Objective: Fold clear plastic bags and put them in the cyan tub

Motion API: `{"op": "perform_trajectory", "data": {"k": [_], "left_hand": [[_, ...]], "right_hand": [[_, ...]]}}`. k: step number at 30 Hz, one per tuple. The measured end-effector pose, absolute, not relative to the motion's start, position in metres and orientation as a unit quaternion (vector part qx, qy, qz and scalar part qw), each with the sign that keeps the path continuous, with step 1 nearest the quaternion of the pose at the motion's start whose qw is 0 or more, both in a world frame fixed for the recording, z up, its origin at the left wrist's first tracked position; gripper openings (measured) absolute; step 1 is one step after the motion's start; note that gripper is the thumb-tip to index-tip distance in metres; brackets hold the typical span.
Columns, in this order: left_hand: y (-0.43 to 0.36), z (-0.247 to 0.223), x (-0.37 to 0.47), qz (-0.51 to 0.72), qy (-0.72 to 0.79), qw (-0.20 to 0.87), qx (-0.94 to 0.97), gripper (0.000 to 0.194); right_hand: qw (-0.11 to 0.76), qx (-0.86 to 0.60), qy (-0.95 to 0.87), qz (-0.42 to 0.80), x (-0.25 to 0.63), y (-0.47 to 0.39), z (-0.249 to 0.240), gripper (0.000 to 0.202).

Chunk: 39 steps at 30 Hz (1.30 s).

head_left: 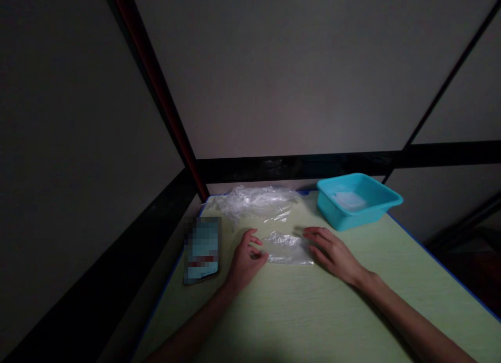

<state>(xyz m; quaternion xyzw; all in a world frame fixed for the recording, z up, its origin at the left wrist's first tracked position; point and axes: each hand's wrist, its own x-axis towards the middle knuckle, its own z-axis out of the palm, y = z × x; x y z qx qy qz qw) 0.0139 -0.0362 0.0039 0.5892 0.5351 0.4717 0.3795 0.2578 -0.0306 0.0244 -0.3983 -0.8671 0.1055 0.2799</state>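
Pale-green tabletop [313, 311] carries everything. Left hand [245, 261] fingers curled, touching left edge of small clear plastic bag [287, 248]; right hand [332, 253] flat, spread at its right edge. Neither pinches it. Beyond bag: crumpled clear plastic pile [258, 201]; right of bag, behind it: turquoise plastic basin [358, 198]. Left of bag: blurred phone [201, 250]. Risk: thin film probably slips or bunches under fingertips.

A pale green table [313, 311] bears a teal basin [358, 201], crumpled clear plastic [258, 201], a small bag [287, 248] and a phone [201, 249]
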Motion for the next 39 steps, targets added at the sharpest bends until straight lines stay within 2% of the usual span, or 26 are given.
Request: {"op": "perform_trajectory", "data": {"k": [5,8,15,20,24,28,30,35,39], "left_hand": [[-0.039,0.002,0.015,0.464,0.546,0.345,0.606,0.047],[-0.039,0.003,0.016,0.454,0.551,0.336,0.614,0.047],[-0.04,0.001,0.017,0.443,0.559,0.308,0.63,0.051],[-0.039,-0.005,0.013,0.403,0.573,0.235,0.674,0.052],[-0.04,-0.005,0.011,0.377,0.577,0.189,0.699,0.05],[-0.047,0.002,0.011,0.373,0.543,0.135,0.74,0.042],[-0.052,0.006,0.012,0.357,0.505,0.111,0.778,0.039],[-0.057,0.011,0.014,0.29,0.431,0.101,0.849,0.045],[-0.052,0.009,0.014,0.288,0.439,0.108,0.844,0.048]], "right_hand": [[0.131,-0.324,-0.932,0.096,0.254,-0.058,0.026,0.063],[0.089,-0.318,-0.939,0.098,0.256,-0.065,0.019,0.07],[0.082,-0.326,-0.937,0.1,0.258,-0.064,0.013,0.071],[0.071,-0.331,-0.934,0.113,0.257,-0.066,0.013,0.071],[0.117,-0.342,-0.921,0.147,0.259,-0.065,0.014,0.066],[0.242,-0.439,-0.839,0.209,0.265,-0.05,0.011,0.045],[0.289,-0.462,-0.806,0.23,0.269,-0.038,0.008,0.042],[0.307,-0.427,-0.806,0.271,0.273,-0.023,0.008,0.042],[0.321,-0.414,-0.794,0.308,0.273,-0.029,0.013,0.037]]}}
